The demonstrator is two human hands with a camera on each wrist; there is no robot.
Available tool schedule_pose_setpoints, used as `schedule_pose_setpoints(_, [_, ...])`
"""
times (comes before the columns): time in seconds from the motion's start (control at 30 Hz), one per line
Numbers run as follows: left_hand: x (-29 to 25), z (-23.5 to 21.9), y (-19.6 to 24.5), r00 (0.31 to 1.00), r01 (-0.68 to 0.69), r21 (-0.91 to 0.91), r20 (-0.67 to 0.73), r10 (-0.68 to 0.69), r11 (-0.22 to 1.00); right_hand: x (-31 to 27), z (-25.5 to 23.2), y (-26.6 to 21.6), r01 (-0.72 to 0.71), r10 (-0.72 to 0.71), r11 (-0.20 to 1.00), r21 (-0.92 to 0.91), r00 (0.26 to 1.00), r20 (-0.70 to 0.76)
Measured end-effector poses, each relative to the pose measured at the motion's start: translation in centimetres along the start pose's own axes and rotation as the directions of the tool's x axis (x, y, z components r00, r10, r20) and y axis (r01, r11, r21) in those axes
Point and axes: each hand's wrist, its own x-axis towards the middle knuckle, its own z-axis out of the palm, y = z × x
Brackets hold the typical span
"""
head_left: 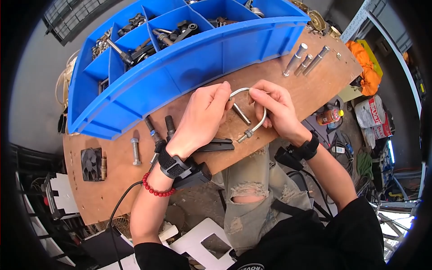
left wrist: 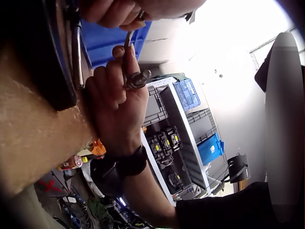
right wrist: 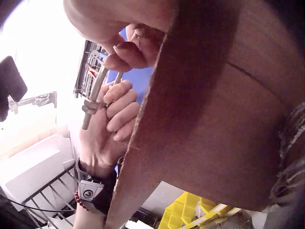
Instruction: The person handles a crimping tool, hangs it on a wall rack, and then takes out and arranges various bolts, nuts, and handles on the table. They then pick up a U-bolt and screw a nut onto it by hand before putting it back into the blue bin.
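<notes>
Both hands hold a silver U-bolt [head_left: 263,118] above the front edge of the wooden table. My left hand [head_left: 202,114] grips one leg, whose end is hidden by the fingers. The right hand [head_left: 275,104] pinches the bend between thumb and fingers. On the other leg, a nut [head_left: 248,133] sits near the threaded tip, also visible in the right wrist view as a nut [right wrist: 89,106] on the threads. A shiny metal rod [head_left: 241,114] shows between the hands. Beneath the left wrist lie dark threaded bolts [head_left: 169,124] and a flat black piece [head_left: 218,145].
A blue divided bin [head_left: 193,63] full of metal parts stands along the table's back. At the right are three silver bolts [head_left: 294,60]. A loose bolt [head_left: 135,151], a small black fan [head_left: 91,164] and a brass fitting [head_left: 104,168] lie at the left.
</notes>
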Motion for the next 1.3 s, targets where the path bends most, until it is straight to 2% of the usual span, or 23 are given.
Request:
schedule_pose_setpoints(0.07, [0.1, 0.1, 0.2, 0.999, 0.029, -0.024, 0.023, -0.028, 0.999, 0.0, -0.2, 0.2, 0.024, -0.024, 1.000, -0.001, 1.000, -0.005])
schedule_pose_setpoints(0.17, [-0.1, 0.6, 0.9, 0.998, 0.045, -0.021, -0.034, -0.045, 0.999, -0.1, 0.0, 0.2, 0.020, -0.020, 1.000, 0.006, 0.999, -0.046])
schedule_pose_setpoints(0.27, [0.0, 0.6, 0.5, 0.997, -0.072, -0.014, -0.005, 0.072, 0.997, 0.0, 0.0, 0.3, 0.017, -0.016, 0.999, 0.032, 0.999, -0.040])
schedule_pose_setpoints(0.37, [0.1, 0.4, -0.1, 0.997, -0.074, -0.058, 0.004, 0.074, 0.996, 0.0, 0.2, 0.1, -0.001, 0.001, 1.000, 0.010, 0.999, -0.043])
schedule_pose_setpoints(0.47, [0.5, 0.1, -0.7, 0.986, -0.147, -0.079, -0.093, 0.139, 0.986, 0.8, 0.3, -2.1, -0.209, 0.208, 0.978, 0.001, 0.974, 0.092])
schedule_pose_setpoints(0.5, [0.4, 0.0, -0.5, 0.974, -0.177, -0.098, -0.158, 0.160, 0.979, 1.5, 0.7, -4.2, -0.252, 0.282, 0.947, -0.197, 0.949, 0.141])
schedule_pose_setpoints(0.53, [0.2, -0.1, -0.2, 0.968, -0.181, -0.141, -0.202, 0.150, 0.973, 2.5, 1.2, -5.2, -0.107, 0.182, 0.933, -0.343, 0.964, 0.194])
schedule_pose_setpoints(0.6, [-0.1, -0.3, 0.6, 0.952, -0.194, -0.223, -0.278, 0.129, 0.955, 4.7, 2.0, -6.5, 0.205, -0.004, 0.796, -0.569, 0.942, 0.335])
schedule_pose_setpoints(0.63, [0.0, -0.4, 0.6, 0.933, -0.237, -0.246, -0.327, 0.150, 0.940, 6.0, 2.2, -7.0, 0.220, 0.034, 0.763, -0.607, 0.925, 0.379])
schedule_pose_setpoints(0.73, [0.3, -0.8, 0.6, 0.872, -0.333, -0.268, -0.452, 0.187, 0.904, 7.8, 4.0, -9.1, -0.034, 0.275, 0.848, -0.528, 0.881, 0.385])
schedule_pose_setpoints(0.77, [0.3, -1.0, 0.8, 0.861, -0.336, -0.260, -0.473, 0.184, 0.905, 8.1, 4.2, -8.7, -0.031, 0.251, 0.877, -0.479, 0.880, 0.402])
schedule_pose_setpoints(0.9, [0.2, -1.7, 1.0, 0.851, -0.300, -0.218, -0.501, 0.158, 0.929, 9.8, 3.3, -4.1, 0.149, -0.027, 0.960, -0.239, 0.893, 0.449])
schedule_pose_setpoints(1.0, [0.1, -1.7, 1.6, 0.859, -0.228, -0.250, -0.506, 0.074, 0.941, 10.2, 2.8, -2.7, 0.123, -0.089, 0.991, -0.055, 0.905, 0.416])
schedule_pose_setpoints(1.07, [0.0, -1.4, 2.1, 0.858, -0.182, -0.275, -0.514, 0.015, 0.944, 10.1, 2.5, -2.4, 0.042, -0.034, 0.999, -0.010, 0.910, 0.414])
schedule_pose_setpoints(1.17, [0.1, -1.2, 1.6, 0.870, -0.218, -0.233, -0.486, 0.081, 0.948, 9.4, 2.5, -2.7, -0.058, 0.040, 0.998, 0.030, 0.907, 0.420])
schedule_pose_setpoints(1.23, [0.1, -0.7, 1.9, 0.862, -0.193, -0.187, -0.501, 0.076, 0.963, 9.6, 1.9, -2.3, -0.068, 0.036, 0.996, 0.052, 0.885, 0.464])
schedule_pose_setpoints(1.3, [0.1, -0.6, 2.1, 0.865, -0.156, -0.220, -0.501, 0.026, 0.963, 9.8, 2.0, -2.1, -0.088, 0.033, 0.991, 0.098, 0.884, 0.467])
